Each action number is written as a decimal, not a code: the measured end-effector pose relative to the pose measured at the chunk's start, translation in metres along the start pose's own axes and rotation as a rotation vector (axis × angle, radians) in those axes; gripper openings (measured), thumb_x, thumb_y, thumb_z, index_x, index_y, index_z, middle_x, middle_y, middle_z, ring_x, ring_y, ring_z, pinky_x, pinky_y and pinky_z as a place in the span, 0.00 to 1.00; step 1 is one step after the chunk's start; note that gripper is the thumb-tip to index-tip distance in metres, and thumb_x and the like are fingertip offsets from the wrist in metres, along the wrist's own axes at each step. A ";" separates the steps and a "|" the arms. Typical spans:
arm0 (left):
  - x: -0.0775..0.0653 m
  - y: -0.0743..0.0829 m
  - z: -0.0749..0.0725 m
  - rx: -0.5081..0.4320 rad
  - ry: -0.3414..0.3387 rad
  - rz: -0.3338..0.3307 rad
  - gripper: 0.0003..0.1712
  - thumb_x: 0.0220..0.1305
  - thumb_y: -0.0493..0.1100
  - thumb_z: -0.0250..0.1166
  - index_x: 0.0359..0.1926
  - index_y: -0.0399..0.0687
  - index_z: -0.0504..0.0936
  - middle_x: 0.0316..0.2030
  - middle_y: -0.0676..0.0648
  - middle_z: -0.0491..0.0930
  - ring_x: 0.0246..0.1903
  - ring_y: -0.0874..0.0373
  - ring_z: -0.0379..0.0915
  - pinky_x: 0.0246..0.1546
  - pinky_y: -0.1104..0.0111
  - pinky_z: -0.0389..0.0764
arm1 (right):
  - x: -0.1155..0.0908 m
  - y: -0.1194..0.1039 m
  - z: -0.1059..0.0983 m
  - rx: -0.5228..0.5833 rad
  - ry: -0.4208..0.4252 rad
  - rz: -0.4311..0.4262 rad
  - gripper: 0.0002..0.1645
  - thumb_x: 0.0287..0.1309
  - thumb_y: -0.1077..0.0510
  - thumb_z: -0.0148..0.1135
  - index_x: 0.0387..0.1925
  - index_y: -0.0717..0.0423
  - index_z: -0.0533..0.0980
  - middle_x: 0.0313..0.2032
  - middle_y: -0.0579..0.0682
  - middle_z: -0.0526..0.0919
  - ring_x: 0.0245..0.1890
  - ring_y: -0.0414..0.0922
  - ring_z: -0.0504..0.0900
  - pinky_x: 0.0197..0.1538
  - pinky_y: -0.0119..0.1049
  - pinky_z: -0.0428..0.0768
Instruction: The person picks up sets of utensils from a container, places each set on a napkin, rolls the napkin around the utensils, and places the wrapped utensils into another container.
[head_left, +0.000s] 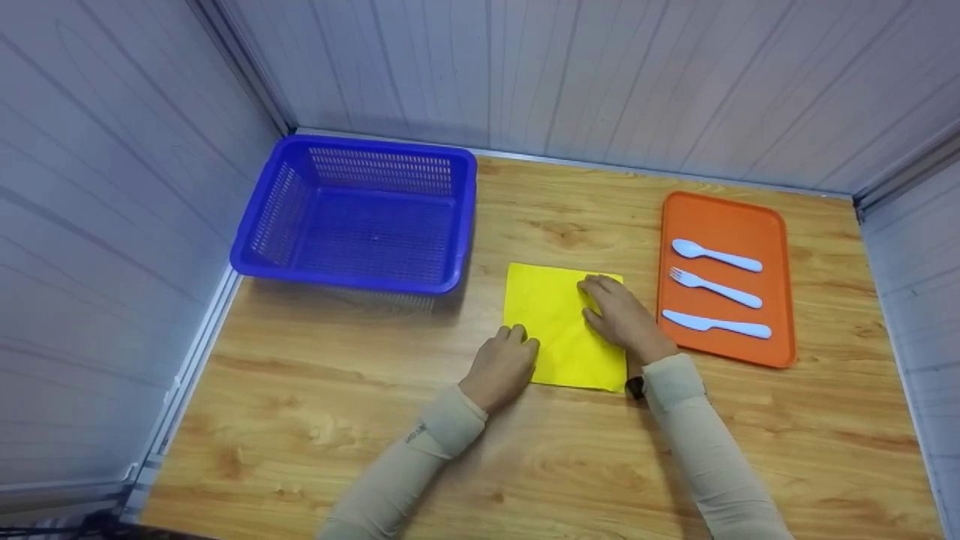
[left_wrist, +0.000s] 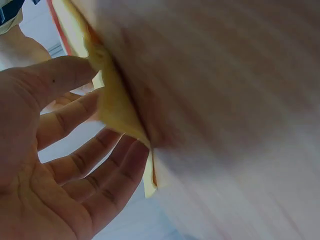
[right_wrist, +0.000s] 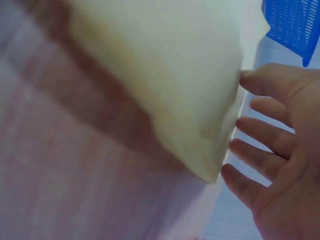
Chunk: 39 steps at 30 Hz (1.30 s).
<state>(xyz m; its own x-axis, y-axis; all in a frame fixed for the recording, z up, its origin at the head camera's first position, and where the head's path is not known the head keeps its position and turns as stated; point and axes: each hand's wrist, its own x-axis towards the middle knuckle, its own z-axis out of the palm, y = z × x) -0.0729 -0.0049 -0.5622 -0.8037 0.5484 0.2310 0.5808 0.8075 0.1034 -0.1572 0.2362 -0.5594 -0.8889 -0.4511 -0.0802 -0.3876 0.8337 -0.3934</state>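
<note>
A square yellow napkin [head_left: 566,330] lies on the wooden table, its edge slightly lifted and rumpled in the left wrist view. At its left edge, my left hand [head_left: 504,366] pinches the border between thumb and fingers; the napkin's edge [left_wrist: 117,107] shows at those fingertips. My right hand [head_left: 624,319] rests on the upper right part of the napkin. In the right wrist view, the fingers [right_wrist: 262,152] of that hand are spread and fairly straight, with the tips touching the napkin's surface [right_wrist: 185,75].
A blue plastic basket [head_left: 352,287] stands at the back left by the wall. To the right of the napkin lies an orange tray [head_left: 724,217], bearing a light blue spoon [head_left: 716,256], fork [head_left: 716,289] and knife [head_left: 716,325]. Pale panel walls enclose the table [head_left: 300,420].
</note>
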 end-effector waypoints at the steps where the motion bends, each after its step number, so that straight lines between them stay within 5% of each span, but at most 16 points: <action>1: 0.000 0.000 0.000 0.008 0.004 0.002 0.03 0.61 0.38 0.66 0.30 0.45 0.82 0.30 0.44 0.75 0.26 0.52 0.72 0.18 0.65 0.76 | 0.000 0.001 0.000 0.002 -0.005 -0.004 0.28 0.68 0.58 0.61 0.66 0.65 0.70 0.66 0.65 0.69 0.67 0.61 0.66 0.68 0.56 0.65; 14: 0.001 -0.001 -0.001 0.002 -0.008 -0.008 0.03 0.62 0.38 0.65 0.32 0.44 0.82 0.32 0.44 0.76 0.27 0.51 0.73 0.19 0.65 0.77 | -0.001 0.001 -0.001 0.027 -0.023 0.027 0.27 0.69 0.57 0.60 0.65 0.63 0.71 0.67 0.65 0.67 0.67 0.61 0.65 0.67 0.56 0.65; 27: 0.009 -0.010 -0.007 -0.064 -0.189 -0.104 0.08 0.65 0.31 0.61 0.40 0.45 0.83 0.40 0.42 0.76 0.34 0.48 0.73 0.24 0.62 0.80 | -0.006 0.003 0.000 -0.006 0.011 0.050 0.27 0.68 0.55 0.62 0.64 0.63 0.73 0.65 0.65 0.70 0.65 0.64 0.67 0.65 0.59 0.67; 39: 0.016 -0.018 -0.006 -0.042 -0.173 -0.200 0.09 0.65 0.30 0.61 0.40 0.46 0.83 0.40 0.39 0.76 0.33 0.47 0.73 0.22 0.63 0.78 | -0.007 0.002 -0.004 -0.044 -0.029 0.116 0.28 0.68 0.53 0.61 0.65 0.62 0.72 0.65 0.65 0.69 0.65 0.63 0.65 0.64 0.60 0.68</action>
<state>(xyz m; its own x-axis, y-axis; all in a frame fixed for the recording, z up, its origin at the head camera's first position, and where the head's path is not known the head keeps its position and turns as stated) -0.0953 -0.0116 -0.5546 -0.9113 0.4104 0.0334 0.4097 0.8960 0.1710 -0.1532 0.2423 -0.5557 -0.9213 -0.3590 -0.1492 -0.2933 0.8937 -0.3395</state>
